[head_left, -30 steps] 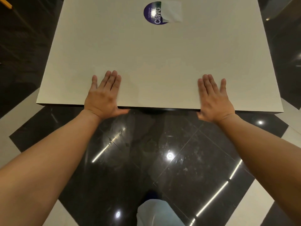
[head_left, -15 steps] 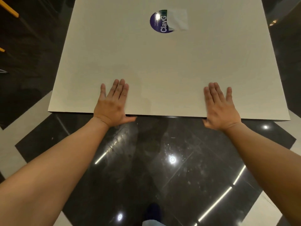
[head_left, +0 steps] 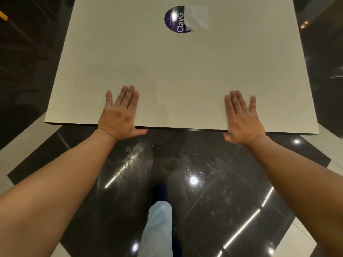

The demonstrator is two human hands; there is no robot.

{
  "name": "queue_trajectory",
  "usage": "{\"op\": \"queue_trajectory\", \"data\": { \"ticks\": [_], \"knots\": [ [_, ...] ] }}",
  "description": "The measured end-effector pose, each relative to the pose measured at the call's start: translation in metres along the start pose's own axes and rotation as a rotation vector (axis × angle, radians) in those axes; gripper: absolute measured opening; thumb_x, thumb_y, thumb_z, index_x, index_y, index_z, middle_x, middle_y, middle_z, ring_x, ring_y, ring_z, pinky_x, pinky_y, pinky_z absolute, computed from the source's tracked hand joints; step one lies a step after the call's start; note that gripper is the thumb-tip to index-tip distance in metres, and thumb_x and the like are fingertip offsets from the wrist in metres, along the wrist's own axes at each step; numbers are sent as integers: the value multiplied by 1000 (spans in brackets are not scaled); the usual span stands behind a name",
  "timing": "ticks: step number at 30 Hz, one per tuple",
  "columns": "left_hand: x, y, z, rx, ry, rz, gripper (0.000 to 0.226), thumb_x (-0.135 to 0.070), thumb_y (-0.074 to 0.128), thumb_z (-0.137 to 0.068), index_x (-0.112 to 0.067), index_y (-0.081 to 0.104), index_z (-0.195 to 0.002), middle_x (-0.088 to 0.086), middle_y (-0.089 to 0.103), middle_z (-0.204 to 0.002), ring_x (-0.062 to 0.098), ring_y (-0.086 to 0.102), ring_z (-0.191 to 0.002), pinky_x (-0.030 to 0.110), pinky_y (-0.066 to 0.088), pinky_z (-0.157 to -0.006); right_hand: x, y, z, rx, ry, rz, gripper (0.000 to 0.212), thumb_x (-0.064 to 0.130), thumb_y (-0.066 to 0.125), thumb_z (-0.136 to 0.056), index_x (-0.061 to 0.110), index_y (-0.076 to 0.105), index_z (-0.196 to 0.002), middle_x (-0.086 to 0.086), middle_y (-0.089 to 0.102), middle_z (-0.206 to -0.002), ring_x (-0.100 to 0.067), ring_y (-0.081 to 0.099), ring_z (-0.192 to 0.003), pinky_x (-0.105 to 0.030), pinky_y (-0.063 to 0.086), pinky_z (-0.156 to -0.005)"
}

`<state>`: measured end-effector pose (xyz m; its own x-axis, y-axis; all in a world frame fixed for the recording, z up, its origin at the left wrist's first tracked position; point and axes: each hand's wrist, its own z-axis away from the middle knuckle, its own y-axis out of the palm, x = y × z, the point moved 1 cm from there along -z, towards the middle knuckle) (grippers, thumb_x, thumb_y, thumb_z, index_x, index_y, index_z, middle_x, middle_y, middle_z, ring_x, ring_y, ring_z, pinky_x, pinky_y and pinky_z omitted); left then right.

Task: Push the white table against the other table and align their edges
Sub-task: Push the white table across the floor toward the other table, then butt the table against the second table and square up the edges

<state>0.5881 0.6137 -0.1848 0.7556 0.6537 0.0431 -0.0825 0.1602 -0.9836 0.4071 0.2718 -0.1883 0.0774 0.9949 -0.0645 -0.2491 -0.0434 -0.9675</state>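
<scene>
Only one view here, the head camera, looking down over the near edge of the white table point(head_left: 185, 71). It filled the upper part of the shot, standing on a glossy dark floor point(head_left: 204, 191) with pale bands towards the corners. The other table wasn't anywhere in view, so I couldn't tell how much further it had to go.

The left hand point(head_left: 118, 115) lay flat on the top towards the near-left corner, fingers spread a bit, thumb tucked down at the near edge. The right hand point(head_left: 243, 119) mirrored it towards the near-right corner. Both were splayed flat, pressing rather than gripping anything.

Handling-wise, my guess: stiff slab top, smooth and a bit slick under the palms, so flat hands could slip forward. Hooking thumbs on the near edge, hands wide apart, looked the right hold, since it lets you steer each corner when squaring up. That shiny floor probably let it slide easily, though weight I couldn't judge.

Count: one table, two hands, one round purple sticker point(head_left: 176, 20) near the far edge with its corner peeled, one trouser leg point(head_left: 159, 229) below.
</scene>
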Motion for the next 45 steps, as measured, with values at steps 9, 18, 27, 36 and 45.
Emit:
{"op": "queue_trajectory", "data": {
  "ticks": [9,18,27,36,45],
  "knots": [
    [9,1,-9,6,12,-6,124,-85,36,-67,1,13,-154,21,12,-163,36,13,-150,72,14,-113,2,-1,-8,7,9,23,116,41,75,-66,-10,13,-149,-34,14,-157,-46,11,-147,-77,8,-110],
    [11,8,-10,-24,22,8,124,-86,35,-68,0,9,-154,19,8,-164,34,8,-151,70,9,-115,1,4,-8,22,24,27,120,43,76,-64,-8,9,-150,-32,13,-158,-44,10,-148,-75,8,-111],
    [-45,-20,-22,205,-66,67,128,-82,46,-72,-6,-19,-152,17,-21,-162,33,-21,-149,66,-2,-117,12,-16,-1,176,71,-74,125,60,58,-78,6,-33,-144,-23,-23,-158,-37,-21,-147,-66,-1,-116],
    [-176,-86,-74,268,30,161,123,-90,27,-70,-11,-16,-153,10,-23,-163,28,-27,-147,63,-10,-117,-50,-57,49,304,109,-205,119,72,49,-81,12,-30,-146,-14,-22,-161,-28,-22,-148,-60,-3,-119],
    [-304,-128,-154,296,-121,179,120,-92,23,-71,-13,-13,-154,11,-22,-163,32,-26,-147,63,-12,-116,-218,-71,64,343,86,-204,118,67,56,-82,14,-25,-150,-11,-21,-162,-27,-21,-148,-60,-5,-119]
  ]
}}
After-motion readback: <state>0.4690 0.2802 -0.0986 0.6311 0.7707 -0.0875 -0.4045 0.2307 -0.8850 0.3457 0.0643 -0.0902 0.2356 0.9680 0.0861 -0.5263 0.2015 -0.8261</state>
